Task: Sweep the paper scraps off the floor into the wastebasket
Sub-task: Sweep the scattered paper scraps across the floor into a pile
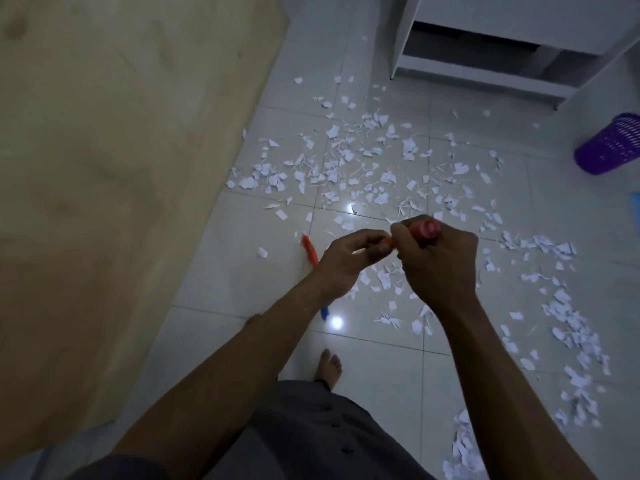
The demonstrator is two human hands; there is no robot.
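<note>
White paper scraps (346, 168) lie scattered over the white tiled floor (221, 271), from the middle of the view down to the lower right. A purple mesh wastebasket (609, 147) stands at the right edge, beyond the scraps. My right hand (436, 261) grips the red rounded end of a handle (427, 230). Close beside it, my left hand (349, 261) pinches a small orange piece (388, 241). An orange stick (310, 251) with a blue part (324, 311) shows on the floor below my left forearm, mostly hidden by it.
A large light wooden panel (104, 168) fills the left side. White furniture on legs (485, 64) stands at the top right. A blue object (635, 209) is cut off by the right edge. My bare foot (329, 368) stands on the tiles.
</note>
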